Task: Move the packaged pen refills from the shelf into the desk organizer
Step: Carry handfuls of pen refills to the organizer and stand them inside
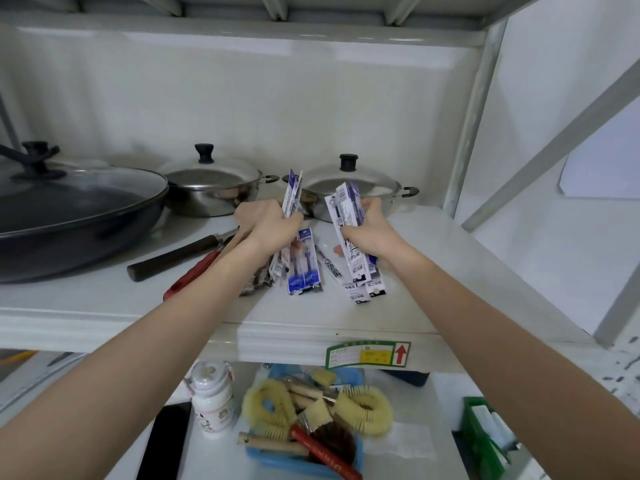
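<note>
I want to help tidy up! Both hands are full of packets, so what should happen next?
Probably lower both bunches off the white metal shelf. The left hand and right hand each grip blue-and-white refill packets, and the green organizer sits below right.

The refill packets (305, 261) are seen to be glossy printed plastic film. The shelf (415, 271) is formed of smooth, painted white metal with a slight sheen. Polished, reflective metal is shown by the two lidded pots (211, 188), with matt black knobs fitted. The large pan (69, 230) is finished dark and matt under a glass lid. Wood is shown by one utensil handle (173, 256)
</note>
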